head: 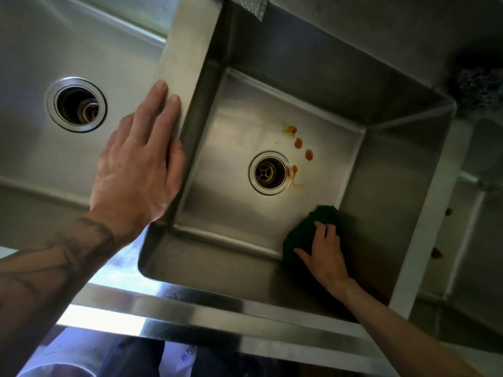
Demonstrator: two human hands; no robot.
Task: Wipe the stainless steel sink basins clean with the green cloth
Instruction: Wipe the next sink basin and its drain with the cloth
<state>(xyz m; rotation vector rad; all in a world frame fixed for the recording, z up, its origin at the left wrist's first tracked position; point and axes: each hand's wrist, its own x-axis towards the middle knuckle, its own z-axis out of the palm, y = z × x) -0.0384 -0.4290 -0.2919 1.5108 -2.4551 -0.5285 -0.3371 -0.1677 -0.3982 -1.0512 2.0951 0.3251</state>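
The middle steel basin (pixel 236 126) has a round drain (pixel 269 172) in its floor. Several orange-brown stains (pixel 298 143) lie just right of and beyond that drain. My right hand (pixel 325 253) presses the dark green cloth (pixel 307 229) flat onto the basin floor in the near right corner, fingers spread over it. My left hand (pixel 141 164) lies flat and open on the divider rim (pixel 187 63) between the left and middle basins, holding nothing.
A left basin (pixel 32 148) with its own drain (pixel 76 104) sits beside the divider. At the right, a third basin (pixel 479 240) shows brown spots (pixel 436 253). A steel scourer (pixel 479 88) rests on the back right ledge. The front rim (pixel 217 317) runs below.
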